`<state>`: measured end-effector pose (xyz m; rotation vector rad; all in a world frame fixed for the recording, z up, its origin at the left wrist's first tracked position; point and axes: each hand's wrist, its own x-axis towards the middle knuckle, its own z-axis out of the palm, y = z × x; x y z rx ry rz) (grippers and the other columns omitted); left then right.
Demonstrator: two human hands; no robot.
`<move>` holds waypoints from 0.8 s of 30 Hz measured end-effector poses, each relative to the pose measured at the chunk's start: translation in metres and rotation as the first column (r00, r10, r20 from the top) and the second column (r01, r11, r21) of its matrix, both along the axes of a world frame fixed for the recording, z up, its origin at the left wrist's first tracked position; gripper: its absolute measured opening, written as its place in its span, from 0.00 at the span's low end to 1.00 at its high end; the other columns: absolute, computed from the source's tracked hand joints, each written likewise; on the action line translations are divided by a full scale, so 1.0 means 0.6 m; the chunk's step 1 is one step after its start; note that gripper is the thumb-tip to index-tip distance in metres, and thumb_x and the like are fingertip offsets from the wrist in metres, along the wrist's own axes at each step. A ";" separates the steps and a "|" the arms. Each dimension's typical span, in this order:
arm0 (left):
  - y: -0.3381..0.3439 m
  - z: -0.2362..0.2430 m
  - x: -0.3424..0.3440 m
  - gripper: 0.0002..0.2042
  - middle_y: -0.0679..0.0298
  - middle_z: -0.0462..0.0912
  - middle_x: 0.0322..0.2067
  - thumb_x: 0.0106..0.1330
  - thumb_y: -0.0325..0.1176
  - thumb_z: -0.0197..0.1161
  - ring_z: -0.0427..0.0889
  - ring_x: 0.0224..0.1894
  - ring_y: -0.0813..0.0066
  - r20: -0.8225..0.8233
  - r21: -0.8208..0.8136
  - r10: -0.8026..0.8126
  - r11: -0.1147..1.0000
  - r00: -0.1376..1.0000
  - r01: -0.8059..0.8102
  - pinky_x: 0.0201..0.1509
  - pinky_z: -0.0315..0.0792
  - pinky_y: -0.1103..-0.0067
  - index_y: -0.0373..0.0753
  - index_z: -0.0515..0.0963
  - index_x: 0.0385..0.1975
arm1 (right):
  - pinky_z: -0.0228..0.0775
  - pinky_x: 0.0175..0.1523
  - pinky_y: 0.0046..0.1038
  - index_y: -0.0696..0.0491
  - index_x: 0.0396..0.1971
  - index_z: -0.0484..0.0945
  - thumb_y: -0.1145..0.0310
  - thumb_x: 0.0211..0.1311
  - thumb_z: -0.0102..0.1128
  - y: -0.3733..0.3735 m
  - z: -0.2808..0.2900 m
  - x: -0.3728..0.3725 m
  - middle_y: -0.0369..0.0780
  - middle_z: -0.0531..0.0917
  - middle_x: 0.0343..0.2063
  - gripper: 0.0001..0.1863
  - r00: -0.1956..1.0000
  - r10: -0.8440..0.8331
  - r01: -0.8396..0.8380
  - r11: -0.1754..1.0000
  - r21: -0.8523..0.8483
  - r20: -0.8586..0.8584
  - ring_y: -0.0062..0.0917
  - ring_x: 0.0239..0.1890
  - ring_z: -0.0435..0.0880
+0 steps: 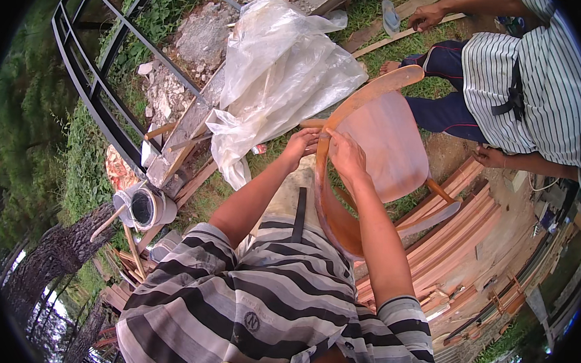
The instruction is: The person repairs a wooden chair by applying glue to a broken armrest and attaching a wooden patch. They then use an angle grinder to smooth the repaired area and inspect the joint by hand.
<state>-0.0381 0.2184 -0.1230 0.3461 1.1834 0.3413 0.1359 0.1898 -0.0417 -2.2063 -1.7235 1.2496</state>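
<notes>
right of the crumpled translucent plastic sheet [277, 67], a curved brown wooden chair [384, 147] is seemingly steadied at its backrest [321, 173] between left hand [300, 148] and right hand [349, 157], fingers [338, 142] half-curled; firm grip cannot be told.

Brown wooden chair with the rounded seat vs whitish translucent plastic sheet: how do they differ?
Look: the brown wooden chair is opaque; the whitish translucent plastic sheet looks filmy.
Shape: the chair has smooth, rounded parts; the sheet is crumpled and loosely draped.
Contact: the left hand and right hand are at the chair's curved rail; neither touches the sheet.
Shared: both are outdoors.
</notes>
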 end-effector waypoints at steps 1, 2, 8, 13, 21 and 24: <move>0.001 0.003 0.000 0.15 0.65 0.82 0.51 0.75 0.36 0.52 0.80 0.55 0.75 0.004 -0.003 0.005 1.000 1.000 -0.005 0.57 0.75 0.75 0.40 0.75 0.57 | 0.74 0.53 0.42 0.41 0.63 0.76 0.80 0.58 0.50 0.005 -0.002 0.000 0.43 0.80 0.40 0.31 1.000 -0.023 0.023 0.999 0.034 0.015 0.41 0.48 0.82; 0.001 0.007 0.001 0.15 0.65 0.82 0.51 0.75 0.36 0.53 0.80 0.54 0.75 0.010 -0.005 0.008 1.000 1.000 -0.008 0.57 0.75 0.75 0.40 0.76 0.56 | 0.74 0.53 0.42 0.41 0.63 0.75 0.79 0.58 0.50 0.008 -0.003 0.000 0.43 0.80 0.40 0.32 0.998 -0.049 0.046 0.997 0.069 0.030 0.41 0.47 0.82; 0.006 -0.009 0.001 0.16 0.64 0.82 0.50 0.73 0.35 0.56 0.81 0.52 0.75 0.018 -0.009 0.008 1.000 1.000 -0.008 0.55 0.76 0.74 0.40 0.74 0.58 | 0.74 0.54 0.42 0.41 0.64 0.73 0.79 0.60 0.49 -0.002 -0.015 0.005 0.43 0.81 0.43 0.31 0.996 0.078 -0.080 0.996 0.047 0.042 0.40 0.49 0.82; 0.022 -0.008 0.004 0.27 0.61 0.77 0.58 0.71 0.39 0.59 0.75 0.61 0.69 -0.017 -0.009 -0.048 0.999 0.999 0.048 0.63 0.69 0.68 0.42 0.64 0.69 | 0.75 0.54 0.41 0.45 0.63 0.73 0.78 0.62 0.52 -0.067 0.013 0.021 0.45 0.81 0.48 0.28 0.965 -0.251 0.256 0.964 0.076 -0.073 0.39 0.48 0.83; 0.053 -0.030 0.068 0.31 0.61 0.81 0.48 0.67 0.49 0.67 0.80 0.48 0.69 -0.373 0.356 -0.206 0.868 0.905 0.345 0.52 0.75 0.70 0.41 0.69 0.65 | 0.67 0.64 0.48 0.55 0.68 0.62 0.75 0.59 0.60 -0.375 0.059 0.238 0.53 0.70 0.62 0.36 0.389 -0.830 0.617 0.557 0.556 0.400 0.49 0.67 0.67; 0.055 -0.016 0.106 0.27 0.62 0.83 0.41 0.66 0.46 0.69 0.81 0.41 0.71 -0.314 0.349 -0.334 0.830 0.889 0.435 0.47 0.76 0.71 0.38 0.73 0.60 | 0.66 0.67 0.48 0.51 0.73 0.54 0.70 0.61 0.65 -0.512 0.016 0.307 0.54 0.64 0.68 0.42 0.169 -0.942 0.872 0.280 0.401 0.290 0.51 0.69 0.65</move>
